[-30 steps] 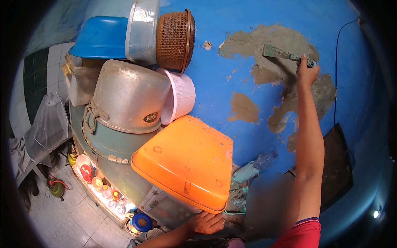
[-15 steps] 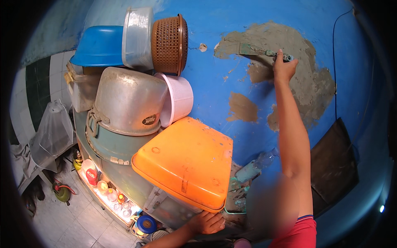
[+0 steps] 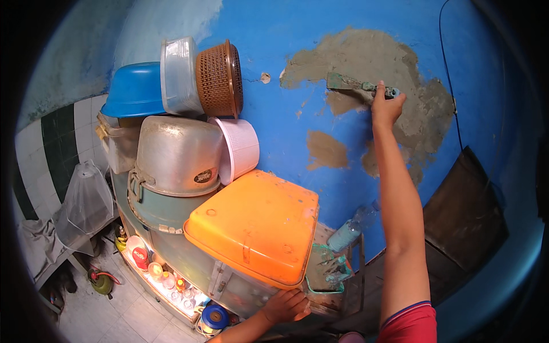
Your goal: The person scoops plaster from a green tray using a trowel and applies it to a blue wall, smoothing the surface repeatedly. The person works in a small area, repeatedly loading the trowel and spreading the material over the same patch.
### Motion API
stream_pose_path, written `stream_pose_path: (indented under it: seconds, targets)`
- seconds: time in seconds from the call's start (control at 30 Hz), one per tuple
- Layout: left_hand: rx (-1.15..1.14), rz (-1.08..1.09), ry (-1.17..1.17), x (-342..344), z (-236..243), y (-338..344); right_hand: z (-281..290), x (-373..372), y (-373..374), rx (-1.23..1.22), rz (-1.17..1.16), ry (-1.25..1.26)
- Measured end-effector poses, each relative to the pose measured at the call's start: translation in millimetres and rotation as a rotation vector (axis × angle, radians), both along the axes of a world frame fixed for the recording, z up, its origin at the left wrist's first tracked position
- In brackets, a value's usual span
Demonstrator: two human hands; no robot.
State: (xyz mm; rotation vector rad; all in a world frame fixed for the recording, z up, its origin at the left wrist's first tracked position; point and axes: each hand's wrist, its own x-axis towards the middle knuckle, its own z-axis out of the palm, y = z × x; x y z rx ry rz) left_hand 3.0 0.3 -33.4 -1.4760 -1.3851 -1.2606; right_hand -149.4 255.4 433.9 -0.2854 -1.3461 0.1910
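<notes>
My right hand is raised to the blue wall and grips the handle of a putty knife. Its wide, crusted blade lies against the left part of a large patch of grey-brown mortar. Two smaller mortar smears sit below, including one lower left. At the bottom, my left hand is curled over the cabinet's edge, just beneath the rim of an upturned orange tub. Its fingertips are partly hidden. A green container smeared with mortar stands right of the tub.
Left of the mortar are stacked a blue basin, a clear tub, a brown basket, a pink basket and a metal pot. A plastic bottle leans near the wall. A black cable hangs at right, above a dark board.
My view has shifted, so the stacked tubs appear lower. The putty knife has moved slightly right across the mortar, and its blade shows more of its face. My left hand stays at the edge.
</notes>
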Motion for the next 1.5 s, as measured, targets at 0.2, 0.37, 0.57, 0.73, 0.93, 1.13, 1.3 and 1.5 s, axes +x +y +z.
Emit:
stream_pose_path:
  seconds: [0.2, 0.37, 0.57, 0.73, 0.93, 1.13, 1.3, 1.5]
  targets:
    - [-0.078, -0.019, -0.042, 2, 0, 2, 12, 61, 21, -0.133, 0.237, 0.004]
    - [0.017, -0.031, -0.063, 2, 0, 5, -26, 132, -20, -0.197, 0.483, 0.079]
    - [0.030, -0.017, -0.076, 4, 1, 4, -138, 231, -74, -0.256, 0.568, 0.005]
    - [0.019, -0.007, -0.080, 6, 3, 2, -238, 301, -112, -0.458, 0.549, 0.079]
    - [0.065, -0.066, -0.113, 7, 9, 1, -314, 342, -131, -0.515, 0.485, 0.103]
    - [0.096, -0.024, -0.077, 9, 15, 0, -338, 373, -145, -0.541, 0.474, -0.082]
    - [0.083, 0.002, -0.073, 10, 18, 1, -350, 376, -142, -0.336, 0.425, -0.350]
    - [0.002, 0.072, -0.105, 11, 14, 2, -343, 368, -141, -0.187, 0.393, -0.577]
